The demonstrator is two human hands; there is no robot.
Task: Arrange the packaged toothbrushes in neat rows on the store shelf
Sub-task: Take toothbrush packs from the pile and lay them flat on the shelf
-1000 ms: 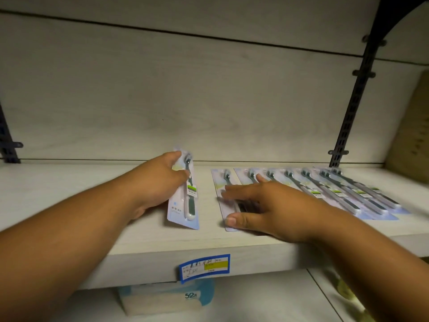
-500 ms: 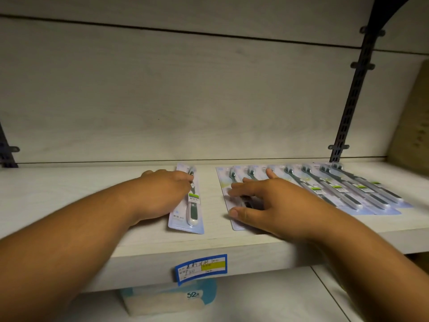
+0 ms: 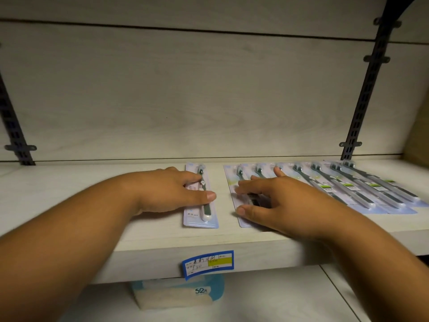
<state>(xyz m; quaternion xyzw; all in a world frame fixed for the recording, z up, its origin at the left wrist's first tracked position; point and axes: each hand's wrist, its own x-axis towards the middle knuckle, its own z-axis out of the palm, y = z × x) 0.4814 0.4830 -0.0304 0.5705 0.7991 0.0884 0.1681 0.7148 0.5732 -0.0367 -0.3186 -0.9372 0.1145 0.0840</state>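
A single packaged toothbrush [image 3: 204, 214] lies flat on the pale wooden shelf [image 3: 69, 187], a dark brush on a light blue card. My left hand [image 3: 171, 189] rests on its left side, fingers over the card and thumb across the handle. To the right, a row of several overlapping toothbrush packs [image 3: 348, 189] runs toward the right upright. My right hand [image 3: 274, 201] lies flat with spread fingers on the leftmost packs of that row [image 3: 241, 180]. A narrow gap separates the single pack from the row.
A blue and yellow price label [image 3: 209, 262] sticks to the shelf's front edge. Black slotted uprights stand at the left [image 3: 14, 135] and right [image 3: 364, 101] against the back panel. A blue and white package [image 3: 178, 296] sits on the shelf below.
My left hand has laid the single pack down flat from a tilted hold and shifted it right, toward the row. My right hand stays pressed on the row's left end.
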